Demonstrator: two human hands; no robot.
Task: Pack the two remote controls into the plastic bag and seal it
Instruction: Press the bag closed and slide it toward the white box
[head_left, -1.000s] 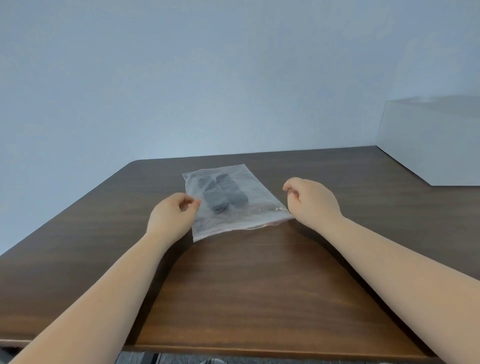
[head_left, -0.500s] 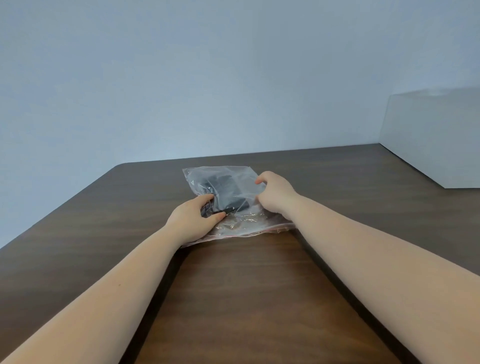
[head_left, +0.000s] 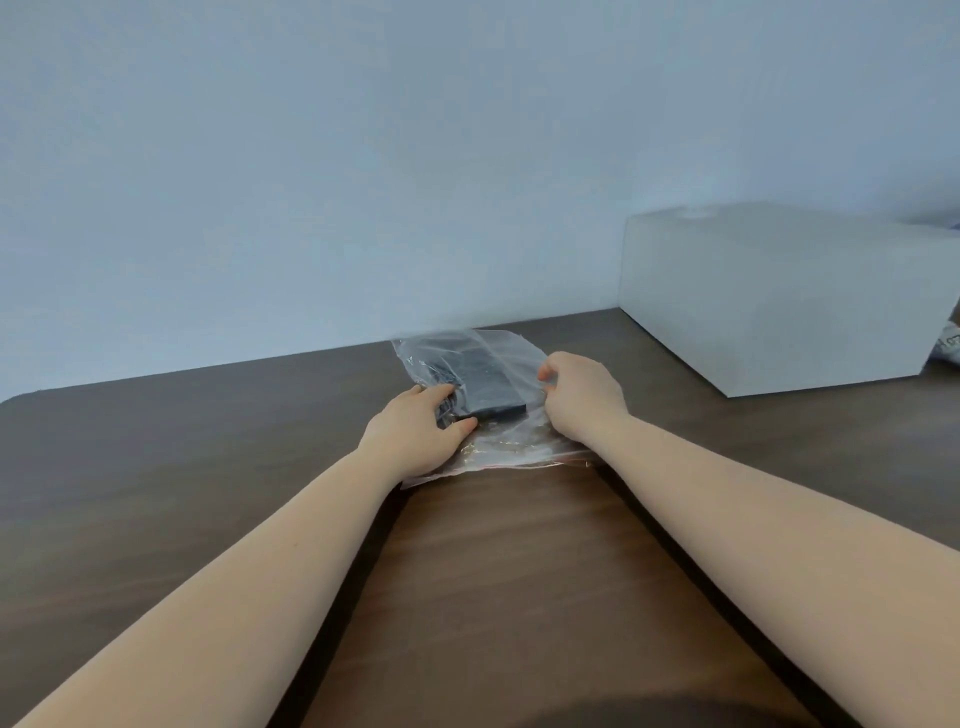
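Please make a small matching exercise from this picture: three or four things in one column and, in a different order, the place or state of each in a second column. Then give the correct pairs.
1. remote controls
2. white box
3. left hand
4. red strip

A. along the near edge of the plastic bag
B. inside the bag
C. on the table, far right
D. resting on the bag's left side

Pairs: 1-B, 2-C, 3-D, 4-A

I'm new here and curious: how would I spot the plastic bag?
Start at the dark wooden table. Near its far edge, left of the white box, lies the plastic bag under both hands. It alone is see-through, showing dark remote controls inside.
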